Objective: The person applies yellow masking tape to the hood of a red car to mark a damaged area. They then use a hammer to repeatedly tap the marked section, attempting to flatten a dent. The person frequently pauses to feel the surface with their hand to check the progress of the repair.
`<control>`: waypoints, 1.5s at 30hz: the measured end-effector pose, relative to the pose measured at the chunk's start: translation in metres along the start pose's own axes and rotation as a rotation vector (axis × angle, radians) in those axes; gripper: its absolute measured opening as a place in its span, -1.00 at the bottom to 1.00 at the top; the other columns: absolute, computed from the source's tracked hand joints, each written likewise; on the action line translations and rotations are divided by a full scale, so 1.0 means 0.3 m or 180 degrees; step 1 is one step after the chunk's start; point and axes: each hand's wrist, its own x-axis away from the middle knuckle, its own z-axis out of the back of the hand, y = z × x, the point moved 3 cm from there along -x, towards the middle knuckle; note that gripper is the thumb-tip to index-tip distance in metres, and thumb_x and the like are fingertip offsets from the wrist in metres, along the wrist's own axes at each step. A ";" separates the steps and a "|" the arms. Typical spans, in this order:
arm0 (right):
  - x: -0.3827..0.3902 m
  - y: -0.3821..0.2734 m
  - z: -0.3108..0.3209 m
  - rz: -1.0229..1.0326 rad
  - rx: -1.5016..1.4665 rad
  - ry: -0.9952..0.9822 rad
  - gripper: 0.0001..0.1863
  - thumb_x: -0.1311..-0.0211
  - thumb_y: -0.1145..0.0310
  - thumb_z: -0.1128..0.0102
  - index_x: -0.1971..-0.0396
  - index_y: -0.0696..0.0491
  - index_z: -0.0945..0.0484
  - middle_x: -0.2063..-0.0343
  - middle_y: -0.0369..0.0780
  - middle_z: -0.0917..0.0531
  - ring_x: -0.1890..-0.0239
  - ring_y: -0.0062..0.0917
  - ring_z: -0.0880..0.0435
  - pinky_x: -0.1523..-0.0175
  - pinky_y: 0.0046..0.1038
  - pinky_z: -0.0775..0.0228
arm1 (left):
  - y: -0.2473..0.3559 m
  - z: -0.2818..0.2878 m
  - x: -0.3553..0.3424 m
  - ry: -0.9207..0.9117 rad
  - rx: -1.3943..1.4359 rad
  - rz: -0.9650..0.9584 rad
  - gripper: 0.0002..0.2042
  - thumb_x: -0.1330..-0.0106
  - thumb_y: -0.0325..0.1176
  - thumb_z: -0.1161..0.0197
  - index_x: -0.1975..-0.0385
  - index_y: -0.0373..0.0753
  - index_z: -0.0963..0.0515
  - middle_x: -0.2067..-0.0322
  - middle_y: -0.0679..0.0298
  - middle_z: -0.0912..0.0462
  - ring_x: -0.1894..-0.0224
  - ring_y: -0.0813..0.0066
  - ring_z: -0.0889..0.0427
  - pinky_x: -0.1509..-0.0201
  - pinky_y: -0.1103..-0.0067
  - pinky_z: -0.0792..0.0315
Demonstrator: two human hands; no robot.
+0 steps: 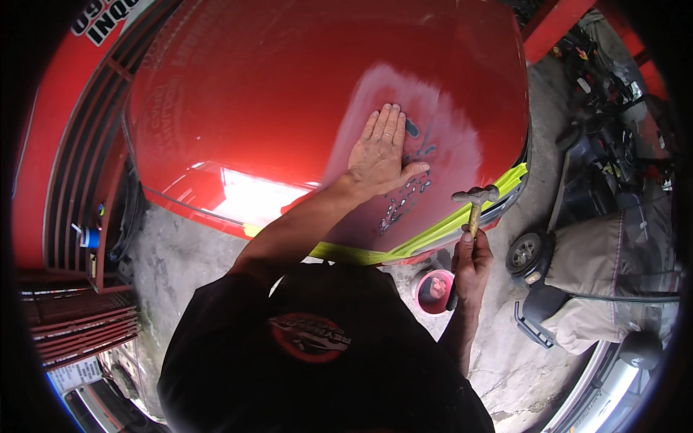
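Observation:
My left hand (379,151) lies flat on a red car panel (289,86), fingers together and stretched out, thumb apart. Under and around it is a dull, sanded patch (455,144) with several dark bare spots beside the thumb. In my right hand (473,260) is a hammer (476,198), its handle gripped and its metal head up, near the panel's edge. Yellow-green masking tape (433,234) runs along that near edge, below the sanded patch.
A pink bucket (434,292) with a cloth-like thing inside stands on the concrete floor (180,249). To the right are a covered stroller-like item (585,260) with a wheel (529,252) and dark clutter. Red slatted metalwork (79,173) stands at the left.

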 end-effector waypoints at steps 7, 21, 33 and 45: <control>0.073 0.031 0.050 0.0210 0.0108 0.0115 -0.73 -0.60 0.22 -0.05 -0.02 0.10 -0.53 0.69 -0.51 -0.32 0.69 -0.85 -0.20 0.59 -0.67 0.02 | -0.061 -0.034 -0.194 -0.0175 -0.0101 0.0164 0.08 -0.40 0.47 0.25 -0.45 -0.61 -0.03 -0.50 -0.24 -0.05 -0.60 -0.05 0.06 -0.66 0.23 0.21; -0.040 -0.028 -0.023 0.0500 0.0254 -0.0145 -0.66 -0.62 0.21 0.05 -0.12 0.13 -0.49 0.64 -0.45 -0.38 0.63 -0.81 -0.29 0.54 -0.66 -0.10 | 0.019 0.021 0.109 0.0097 -0.0090 0.0090 0.07 -0.36 0.46 0.10 -0.43 -0.60 -0.10 -0.47 -0.23 -0.12 -0.58 -0.05 -0.01 -0.64 0.20 0.15; -0.388 -0.215 -0.332 0.2709 0.2879 -0.0445 -0.38 -0.39 0.46 -0.14 -0.43 -0.05 -0.28 0.27 0.07 -0.70 0.35 0.04 -0.73 0.32 -0.01 -0.58 | 0.052 0.032 0.210 0.0064 0.0036 0.0273 0.05 -0.35 0.43 0.06 -0.44 -0.58 -0.12 -0.50 -0.16 -0.10 -0.59 0.00 0.01 -0.64 0.20 0.18; -0.426 -0.172 -0.339 0.2853 0.3240 -0.0460 -0.36 -0.42 0.41 -0.12 -0.48 -0.10 -0.23 0.29 0.03 -0.69 0.38 -0.01 -0.74 0.35 -0.06 -0.63 | 0.047 0.037 0.205 0.0103 0.0109 0.0273 0.05 -0.33 0.44 0.05 -0.43 -0.56 -0.14 -0.48 -0.16 -0.14 -0.58 0.00 -0.01 -0.64 0.20 0.16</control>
